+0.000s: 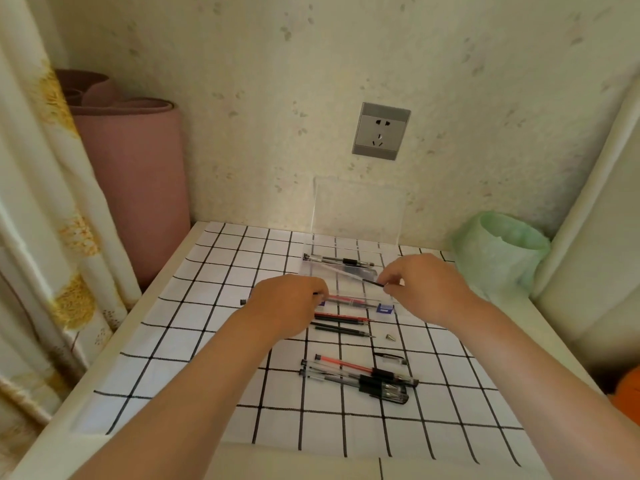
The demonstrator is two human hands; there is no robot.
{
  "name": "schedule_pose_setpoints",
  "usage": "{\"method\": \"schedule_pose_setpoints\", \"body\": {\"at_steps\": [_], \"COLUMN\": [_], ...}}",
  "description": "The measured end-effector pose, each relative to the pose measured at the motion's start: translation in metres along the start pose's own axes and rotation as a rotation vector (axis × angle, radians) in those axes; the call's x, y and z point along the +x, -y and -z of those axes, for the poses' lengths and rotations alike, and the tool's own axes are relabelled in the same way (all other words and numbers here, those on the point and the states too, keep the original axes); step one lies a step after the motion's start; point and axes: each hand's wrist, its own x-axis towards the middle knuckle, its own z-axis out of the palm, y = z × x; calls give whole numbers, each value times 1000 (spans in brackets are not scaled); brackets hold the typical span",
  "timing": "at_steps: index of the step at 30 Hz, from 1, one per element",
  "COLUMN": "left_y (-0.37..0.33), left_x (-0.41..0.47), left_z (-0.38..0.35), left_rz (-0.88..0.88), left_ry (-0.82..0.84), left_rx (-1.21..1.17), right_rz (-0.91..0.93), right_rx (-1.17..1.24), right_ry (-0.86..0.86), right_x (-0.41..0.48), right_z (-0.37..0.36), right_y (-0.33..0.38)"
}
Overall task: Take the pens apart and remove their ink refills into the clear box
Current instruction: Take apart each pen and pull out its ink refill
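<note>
The clear box (388, 308) lies open on the checked tablecloth, its lid (360, 209) leaning on the wall. Inside are a pen (337, 260) at the back and a red pen (349, 301) at the front. My right hand (429, 289) pinches a thin ink refill (349, 274) that slants over the box. My left hand (291, 303), at the box's left end, is closed on a pen barrel whose dark end (243, 301) sticks out to the left. Several whole pens (356, 375) lie bunched nearer to me.
Loose red (343, 317) and black (343, 330) refills lie just in front of the box, with a metal tip (390, 337) and a pen cap (391, 357) to their right. A green-lined bin (502, 251) stands at the right, a pink rolled mat (131, 185) at the back left.
</note>
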Motion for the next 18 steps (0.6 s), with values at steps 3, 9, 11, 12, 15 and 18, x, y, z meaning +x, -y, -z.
{"method": "schedule_pose_setpoints", "body": {"at_steps": [3,9,11,12,15,18], "left_y": [1,-4,-7,-9,-11,-12], "left_x": [-1,-1,-2,-2,-2,-3], "left_z": [-2,-5,-4,-4,-5,-4], "left_rz": [19,28,19,17,19,11], "left_ry": [8,32,37,41,60,79], "left_rx": [2,-114,-151,-161,-181,-190], "right_rz": [-10,1,1,1,6,12], "right_rx": [26,59,64,67,64,42], "right_ry": [-1,54,59,60,58,53], "right_x": [-19,-28,-28,-28,-29,-29], "right_z": [-6,-20,-22,-22,-21,-21], "right_y": [-8,-16,-17,-18,-20,-22]}}
